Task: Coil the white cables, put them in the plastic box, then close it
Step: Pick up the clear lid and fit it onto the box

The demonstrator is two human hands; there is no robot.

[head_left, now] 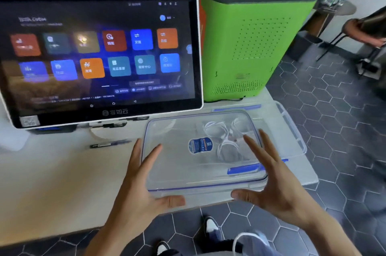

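A pale surface [52, 182] fills the left and middle, its near edge running above a floor [344, 130] of dark grey hexagonal tiles with light joints. A white-framed touchscreen [98, 53] stands at the far left edge, showing coloured tiles. A green perforated cabinet [250, 47] stands at the far right corner. Beyond it, a stool [363, 30] on thin dark legs. Daylight reflects off the screen.
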